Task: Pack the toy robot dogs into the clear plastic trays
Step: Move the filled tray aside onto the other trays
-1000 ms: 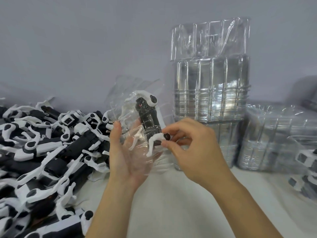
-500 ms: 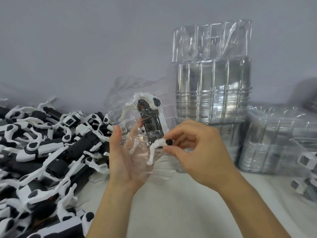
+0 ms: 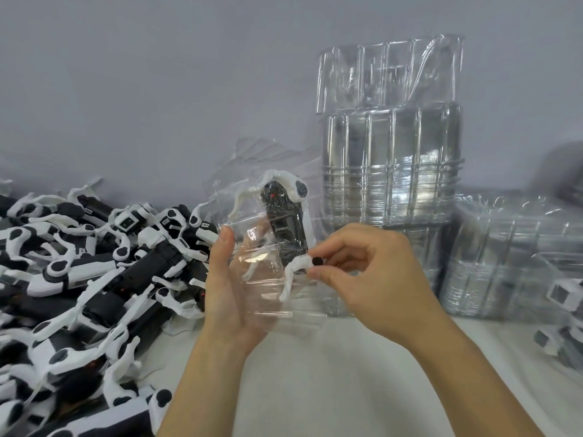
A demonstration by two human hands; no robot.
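Right hand [image 3: 372, 272] keeps pinching the black-and-white toy robot dog's [image 3: 285, 222] leg, dog now upright mid-frame, nearly seated in the clear plastic tray [image 3: 268, 294] the left hand [image 3: 230, 288] cradles.

left: my path blocked by loose dog pile [image 3: 82, 279], covers table [image 3: 331, 389] to near edge
back: tall tray stack [image 3: 391, 171] vs wall
right: lower tray stack [image 3: 511, 260]
centre: bare tabletop under my forearms, passable

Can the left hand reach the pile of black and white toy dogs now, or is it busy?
Probably not yet: the left hand holds the clear plastic tray with one toy dog, though the pile lies unobstructed beside it.
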